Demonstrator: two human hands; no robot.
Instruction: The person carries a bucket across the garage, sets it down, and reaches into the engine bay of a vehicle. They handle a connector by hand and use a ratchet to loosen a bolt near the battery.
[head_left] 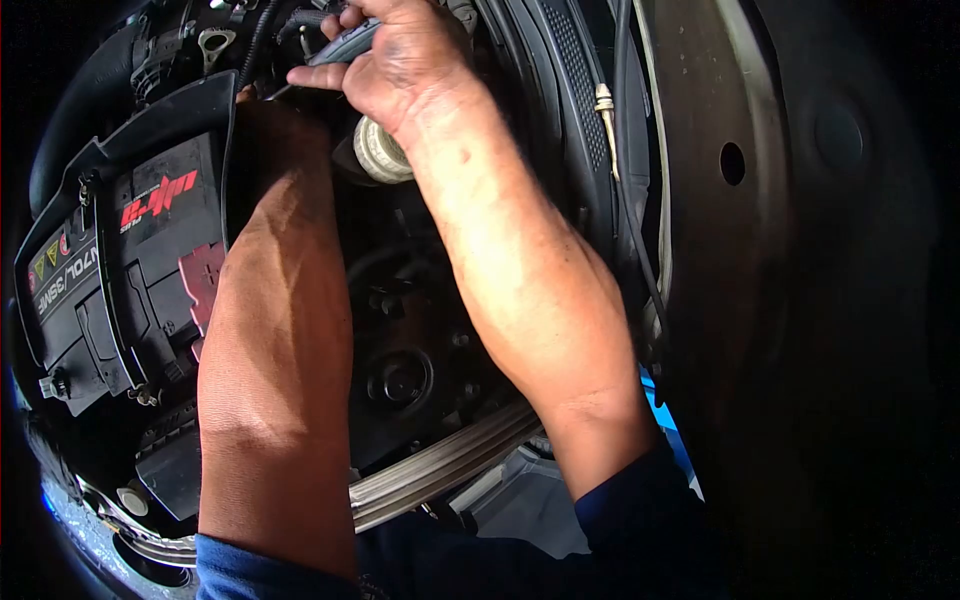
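My right hand [405, 60] is at the top of the view, closed around a grey, elongated tool [348, 43] whose exact kind I cannot make out. The index finger points left, below the tool. My left hand [285, 115] reaches down into deep shadow beside the battery [150, 235], just left of and below the right hand. Its fingers are almost wholly hidden, so whether they grip anything does not show. A pale ribbed reservoir cap [382, 153] sits under my right wrist.
A red cover [203, 280] lies at the battery's edge, beside my left forearm. Dark hoses [75, 130] curve at upper left. A metal body rail [440, 460] crosses below my arms. To the right stand a cowl panel [575, 90] and a large dark panel [800, 300].
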